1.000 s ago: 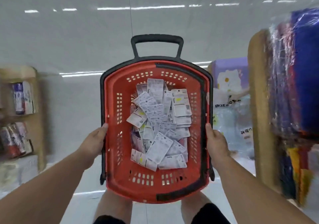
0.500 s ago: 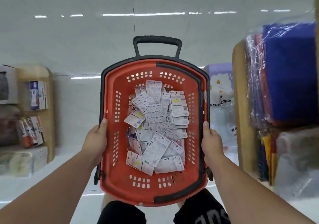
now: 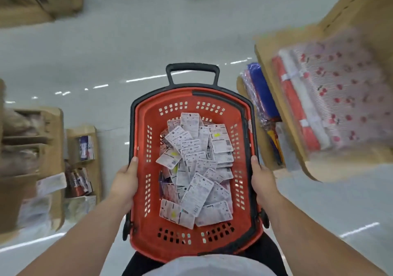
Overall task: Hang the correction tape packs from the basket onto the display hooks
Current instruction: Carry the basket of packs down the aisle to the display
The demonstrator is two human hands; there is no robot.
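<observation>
Left shelving (image 3: 32,165): wooden units along the left edge of the aisle, stocked with blurred packaged goods; contents cannot be read.
Floor (image 3: 148,42): pale, glossy, streaked with reflections of ceiling lights, running up the middle of the frame.
Left hand (image 3: 125,184): clamped on the basket's left rim, thumb lying over the black edge; the fingers wrap underneath and are hidden from view.
Basket (image 3: 144,229): red plastic with perforated walls and a black rim, held level in front of the person's body, black pull handle (image 3: 192,72) standing at the far end.
Correction tape packs (image 3: 195,169): a loose heap of white carded packs in the bottom of the basket, overlapping at all angles, mostly showing printed backs with barcodes and some with yellow stickers; none is out of the basket.
Right hand (image 3: 262,180): gripping the basket's right rim, thumb on top; its fingers curl below the edge, out of sight.
Right shelving (image 3: 319,105): a wooden unit holding wrapped rolls in blue, red and white, and a cherry-print sheet, all blurred.
</observation>
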